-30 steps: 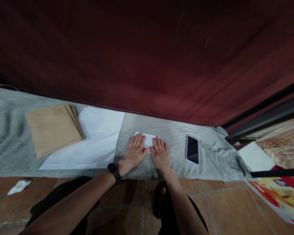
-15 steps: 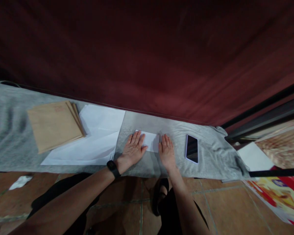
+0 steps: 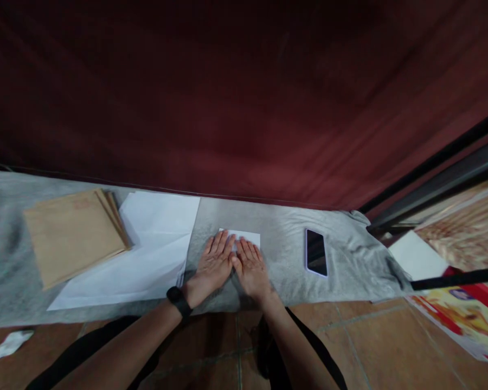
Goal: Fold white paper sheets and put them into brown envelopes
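Observation:
A small folded piece of white paper (image 3: 248, 236) lies on the grey cloth, mostly covered by my hands. My left hand (image 3: 216, 261) rests flat across its left part, fingers stretched out and pointing away from me. Beside it, my right hand (image 3: 250, 265) lies flat on the right part, palm down, with the thumbs of both hands close together. Neither hand grips anything. The paper's far edge and upper right corner show past the fingertips; its near edge is hidden.
Large white sheets (image 3: 158, 260) lie to the left, partly under a stack of brown paper envelopes (image 3: 75, 233). A phone (image 3: 316, 252) sits to the right on the grey cloth (image 3: 276, 216). A dark red curtain-like surface (image 3: 244, 108) rises behind. A colourful box (image 3: 467, 314) stands at lower right.
My right hand has moved left from the paper's right edge onto the paper, next to my left hand. The camera view has shifted slightly.

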{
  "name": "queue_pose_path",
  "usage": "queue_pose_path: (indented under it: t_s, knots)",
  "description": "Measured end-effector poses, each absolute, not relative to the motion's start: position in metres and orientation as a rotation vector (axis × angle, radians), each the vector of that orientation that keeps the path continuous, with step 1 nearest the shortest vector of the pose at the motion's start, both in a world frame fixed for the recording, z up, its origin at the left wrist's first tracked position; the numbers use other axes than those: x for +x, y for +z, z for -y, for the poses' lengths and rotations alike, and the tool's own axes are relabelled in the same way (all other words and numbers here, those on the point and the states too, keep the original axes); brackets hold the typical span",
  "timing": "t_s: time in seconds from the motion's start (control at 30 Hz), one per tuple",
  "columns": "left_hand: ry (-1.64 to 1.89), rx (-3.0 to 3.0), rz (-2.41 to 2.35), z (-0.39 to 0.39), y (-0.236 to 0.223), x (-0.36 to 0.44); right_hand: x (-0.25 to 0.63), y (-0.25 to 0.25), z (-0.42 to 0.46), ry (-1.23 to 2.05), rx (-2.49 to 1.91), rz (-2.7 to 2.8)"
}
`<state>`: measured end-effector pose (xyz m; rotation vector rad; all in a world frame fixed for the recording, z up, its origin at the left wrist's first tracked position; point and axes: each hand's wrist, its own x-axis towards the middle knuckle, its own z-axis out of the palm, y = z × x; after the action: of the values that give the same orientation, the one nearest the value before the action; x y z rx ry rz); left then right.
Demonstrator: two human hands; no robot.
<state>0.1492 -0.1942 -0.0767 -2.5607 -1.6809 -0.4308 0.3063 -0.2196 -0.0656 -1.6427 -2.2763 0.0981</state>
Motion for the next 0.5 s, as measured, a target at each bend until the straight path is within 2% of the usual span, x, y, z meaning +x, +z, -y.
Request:
queue_pose_path:
  t_s: [0.3,0.5]
  knots:
    - [-0.376,-2.467,1.851,0.189,-0.062,0.148,0.323,-0.070,0.209,-0.058,-1.783,2.200]
    - [-0.380,-2.404,1.842,0.188,-0.069,0.148,0.336,-0.073,0.206,-0.096,-1.831,2.155]
